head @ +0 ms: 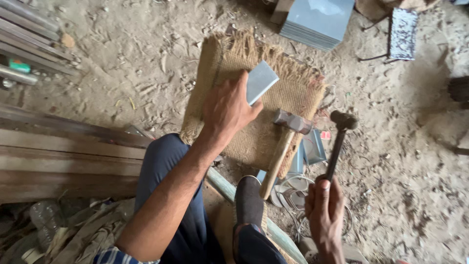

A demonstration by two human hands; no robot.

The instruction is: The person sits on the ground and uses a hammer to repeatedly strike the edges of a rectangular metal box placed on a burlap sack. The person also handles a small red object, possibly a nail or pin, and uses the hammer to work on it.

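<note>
My left hand (228,108) grips a small grey metal sheet piece (261,80) and holds it against a folded burlap sack (293,88) on the dirt floor. My right hand (324,208) is closed around the dark handle of a metal rod tool with a round mushroomed head (343,120), raised to the right of the sack. A hammer with a wooden handle (279,155) lies on the sack's near right part, its steel head (292,121) between my two hands.
A stack of grey metal sheets (317,19) sits at the top. Long metal bars (29,34) and wooden planks (63,156) lie at the left. Cut metal scraps and rings (298,188) litter the ground near my foot (249,203). A speckled rectangular plate (403,33) is at top right.
</note>
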